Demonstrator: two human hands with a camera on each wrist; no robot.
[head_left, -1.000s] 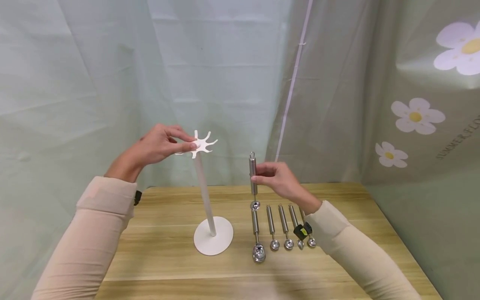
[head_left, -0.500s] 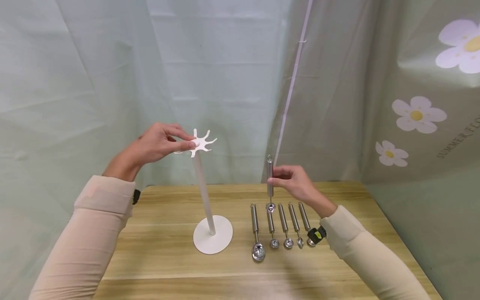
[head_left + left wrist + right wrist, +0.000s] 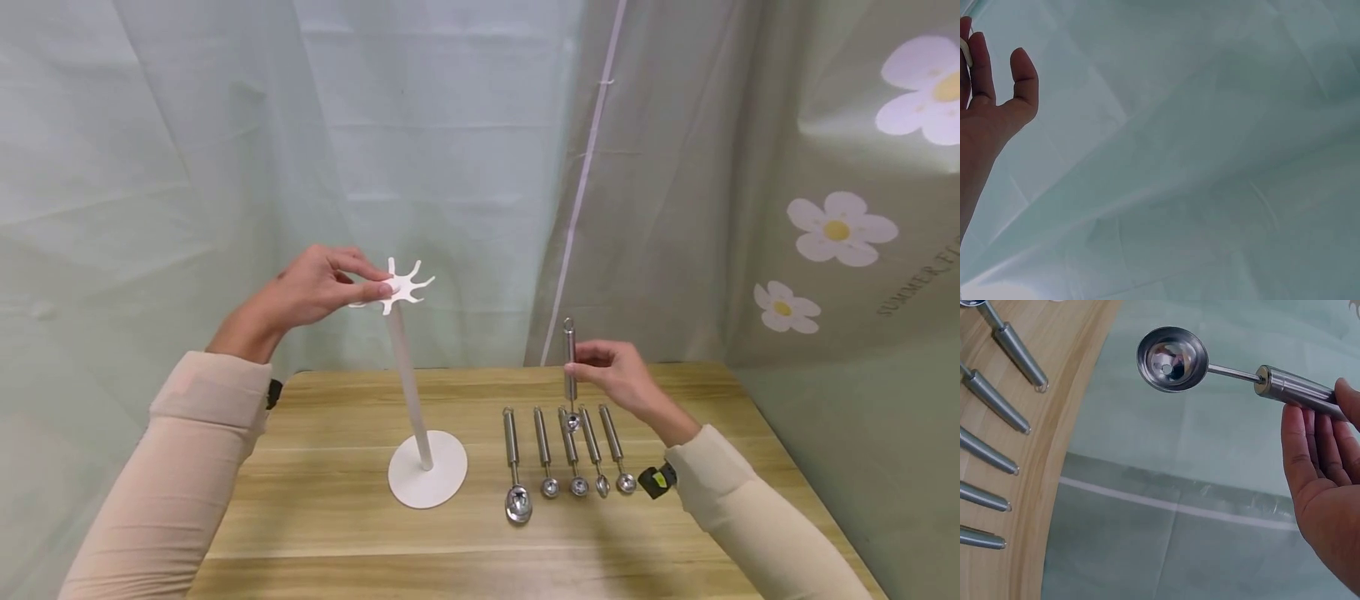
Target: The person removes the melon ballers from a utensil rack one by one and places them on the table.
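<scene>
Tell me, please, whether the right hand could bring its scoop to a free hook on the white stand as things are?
Probably yes: the right hand holds the scoop upright above the table, nothing between it and the stand; the left hand covers only the near-left hooks.

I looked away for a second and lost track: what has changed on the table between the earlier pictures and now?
The right hand, holding the steel scoop upright by its handle, has carried it rightward, from above the largest scoop to above the middle of the row, away from the white stand. Nothing was let go or newly gripped. The left hand still pinches the stand's top; the five scoops still lie on the table.
</scene>
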